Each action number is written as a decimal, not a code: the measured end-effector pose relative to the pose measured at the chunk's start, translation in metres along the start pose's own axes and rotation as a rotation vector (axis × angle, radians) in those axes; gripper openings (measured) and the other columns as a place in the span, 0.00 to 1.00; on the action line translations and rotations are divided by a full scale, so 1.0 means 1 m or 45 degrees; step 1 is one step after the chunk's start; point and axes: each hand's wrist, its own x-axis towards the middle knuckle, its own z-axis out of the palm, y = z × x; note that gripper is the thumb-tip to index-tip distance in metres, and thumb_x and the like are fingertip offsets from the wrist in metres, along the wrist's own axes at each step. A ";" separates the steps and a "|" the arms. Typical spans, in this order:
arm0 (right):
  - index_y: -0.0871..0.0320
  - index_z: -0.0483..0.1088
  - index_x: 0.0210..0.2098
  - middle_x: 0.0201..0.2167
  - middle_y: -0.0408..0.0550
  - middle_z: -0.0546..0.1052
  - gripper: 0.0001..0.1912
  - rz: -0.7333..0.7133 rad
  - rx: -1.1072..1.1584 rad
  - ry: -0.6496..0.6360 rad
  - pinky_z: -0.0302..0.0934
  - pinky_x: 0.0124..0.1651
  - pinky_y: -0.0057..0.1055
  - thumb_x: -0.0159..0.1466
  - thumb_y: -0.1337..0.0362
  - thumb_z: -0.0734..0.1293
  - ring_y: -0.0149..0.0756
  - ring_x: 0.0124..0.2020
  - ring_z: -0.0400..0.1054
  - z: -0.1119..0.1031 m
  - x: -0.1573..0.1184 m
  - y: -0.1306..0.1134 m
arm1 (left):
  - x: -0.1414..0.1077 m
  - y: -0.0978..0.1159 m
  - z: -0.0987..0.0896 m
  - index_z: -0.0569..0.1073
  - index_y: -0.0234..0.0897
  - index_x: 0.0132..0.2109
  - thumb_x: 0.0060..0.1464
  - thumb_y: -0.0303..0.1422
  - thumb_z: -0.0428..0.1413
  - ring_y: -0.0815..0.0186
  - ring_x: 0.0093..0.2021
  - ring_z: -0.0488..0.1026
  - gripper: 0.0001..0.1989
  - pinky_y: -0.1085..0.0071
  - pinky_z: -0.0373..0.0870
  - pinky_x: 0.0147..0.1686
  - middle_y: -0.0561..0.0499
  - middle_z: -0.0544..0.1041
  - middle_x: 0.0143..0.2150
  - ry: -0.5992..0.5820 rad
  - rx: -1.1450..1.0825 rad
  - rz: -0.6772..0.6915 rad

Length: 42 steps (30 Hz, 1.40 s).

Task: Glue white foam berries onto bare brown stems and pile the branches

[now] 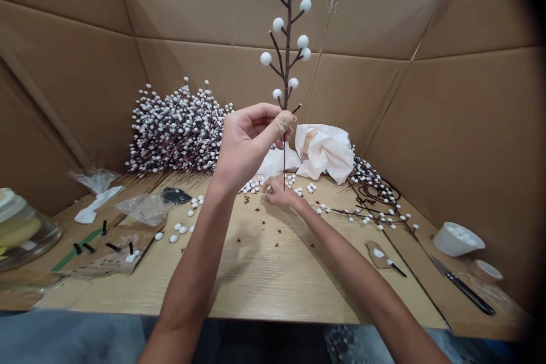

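**Left hand holds 1 berry stem upright over the table**

The person's left hand [241,148] holds a thin dark berry stem [287,51] upright above a wooden table [256,290], and white foam berries sit on the short branches of this stem. The fingers [267,116] of this hand are curled and pinch the stem, and 1 finger wears a tan bandage [284,123]. The right hand [277,192] is low at the table, with fingers bunched together near loose white berries [251,186]; I cannot tell if they pinch one. Behind them is a big pile of berry stems [179,131]. At the right, a white bowl [456,239] contains white berries, it seems, and a smaller white cup [488,270] stands near a black-handled knife [463,285]. At the left edge, a glass container [29,239] holds something yellow, perhaps sponge, but the view there is poor. A clear plastic bag [145,209] lies on the table.
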 end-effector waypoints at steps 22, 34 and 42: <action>0.56 0.73 0.34 0.32 0.42 0.72 0.08 -0.474 1.028 0.619 0.68 0.35 0.27 0.53 0.66 0.72 0.26 0.29 0.66 -0.115 -0.040 -0.157 | -0.012 0.007 0.006 0.73 0.34 0.29 0.48 0.31 0.60 0.72 0.23 0.70 0.05 0.77 0.69 0.23 0.53 0.74 0.25 0.060 0.289 0.032; 0.53 0.71 0.39 0.39 0.44 0.74 0.08 -0.585 0.822 0.609 0.71 0.48 0.37 0.59 0.62 0.68 0.35 0.43 0.71 -0.124 -0.051 -0.158 | -0.021 0.007 0.022 0.73 0.34 0.31 0.50 0.30 0.59 0.72 0.24 0.69 0.04 0.77 0.70 0.24 0.52 0.73 0.26 0.101 0.224 0.079; 0.53 0.71 0.41 0.43 0.46 0.75 0.09 -0.549 0.814 0.517 0.71 0.49 0.40 0.61 0.60 0.66 0.38 0.47 0.72 -0.124 -0.056 -0.163 | -0.020 0.004 0.026 0.74 0.34 0.32 0.51 0.29 0.59 0.73 0.24 0.69 0.02 0.78 0.70 0.25 0.52 0.74 0.27 0.073 0.195 0.112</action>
